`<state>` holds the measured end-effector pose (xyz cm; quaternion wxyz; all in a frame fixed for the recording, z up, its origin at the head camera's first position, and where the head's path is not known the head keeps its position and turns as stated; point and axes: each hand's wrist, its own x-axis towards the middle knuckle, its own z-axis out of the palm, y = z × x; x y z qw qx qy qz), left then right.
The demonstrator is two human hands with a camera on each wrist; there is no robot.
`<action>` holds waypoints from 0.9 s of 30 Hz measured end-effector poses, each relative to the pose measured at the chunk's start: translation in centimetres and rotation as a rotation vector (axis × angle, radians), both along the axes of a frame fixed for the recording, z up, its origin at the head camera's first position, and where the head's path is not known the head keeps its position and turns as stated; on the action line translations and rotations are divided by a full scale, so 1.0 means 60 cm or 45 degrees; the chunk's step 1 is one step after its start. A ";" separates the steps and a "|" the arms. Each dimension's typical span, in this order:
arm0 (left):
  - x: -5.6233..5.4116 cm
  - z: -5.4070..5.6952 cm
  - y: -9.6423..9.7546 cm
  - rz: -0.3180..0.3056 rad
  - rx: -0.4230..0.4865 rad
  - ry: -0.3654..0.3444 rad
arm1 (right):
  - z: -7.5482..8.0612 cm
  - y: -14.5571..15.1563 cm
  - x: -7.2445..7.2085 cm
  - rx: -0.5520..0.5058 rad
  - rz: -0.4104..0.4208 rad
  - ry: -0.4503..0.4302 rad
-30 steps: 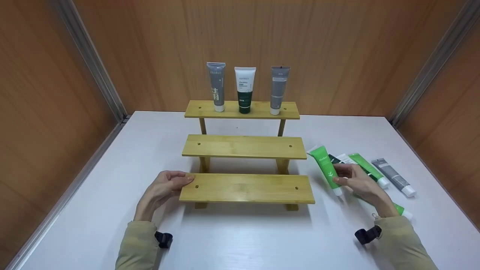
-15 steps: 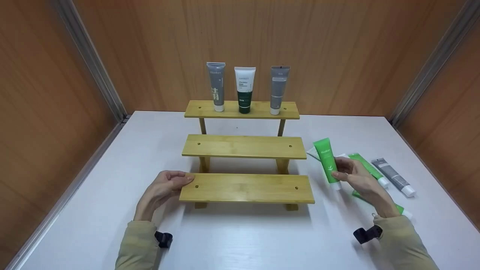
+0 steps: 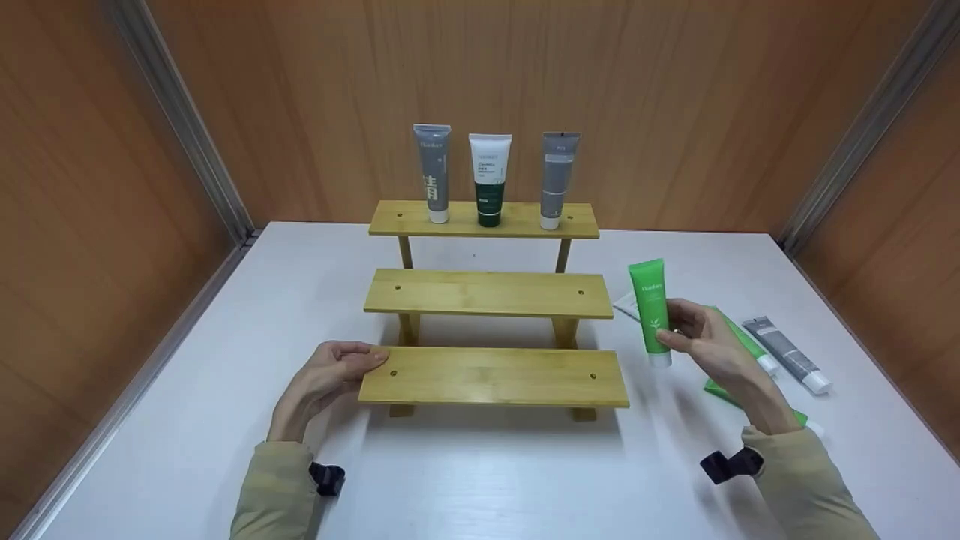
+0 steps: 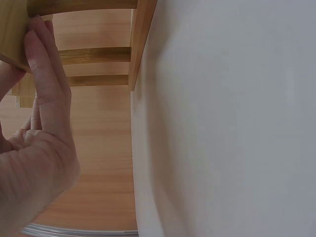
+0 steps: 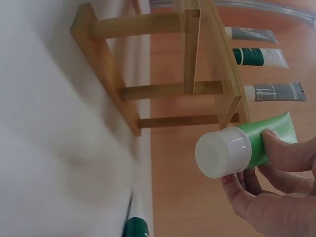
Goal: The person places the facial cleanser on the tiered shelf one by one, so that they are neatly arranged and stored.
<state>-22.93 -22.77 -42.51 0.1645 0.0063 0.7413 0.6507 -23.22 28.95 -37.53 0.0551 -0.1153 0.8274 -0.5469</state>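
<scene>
A three-tier bamboo display stand (image 3: pixel 495 375) is centred on the white table. My left hand (image 3: pixel 326 379) pinches the left end of its lowest shelf, thumb on top and fingers underneath, as the left wrist view also shows. In my right hand (image 3: pixel 712 349) is a green squeeze tube (image 3: pixel 649 304), gripped low with its white cap (image 5: pixel 224 153) downward. It is held up in the air to the right of the stand. Along the top shelf stand a blue-grey tube (image 3: pixel 434 172), a white and dark green tube (image 3: pixel 490 169) and a grey tube (image 3: pixel 557 176), all on their caps.
Several tubes lie on the table at right, including a grey tube (image 3: pixel 786 354) and a green tube (image 3: pixel 746 343), some partly hidden by the right hand. A white tube end (image 3: pixel 625 305) shows behind the held tube. Wood-grain panels (image 3: pixel 480 67) enclose the table.
My right hand has lifted the green tube off to a higher spot and turned it from slanted to nearly upright. The left hand and stand have stayed still.
</scene>
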 end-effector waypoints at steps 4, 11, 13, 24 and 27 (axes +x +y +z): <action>0.000 0.000 0.001 0.007 0.003 -0.004 | 0.012 -0.010 0.001 -0.013 -0.002 0.021; 0.001 0.000 0.000 0.005 0.005 -0.001 | 0.032 -0.028 -0.003 -0.011 -0.027 0.011; 0.001 0.000 -0.001 0.000 0.010 0.002 | 0.037 -0.032 -0.004 -0.009 -0.030 0.011; 0.000 0.002 0.000 0.010 -0.008 -0.001 | 0.061 -0.058 -0.011 -0.051 -0.045 0.050; 0.000 0.001 0.001 0.026 -0.027 -0.016 | 0.065 -0.068 -0.013 -0.067 -0.057 0.049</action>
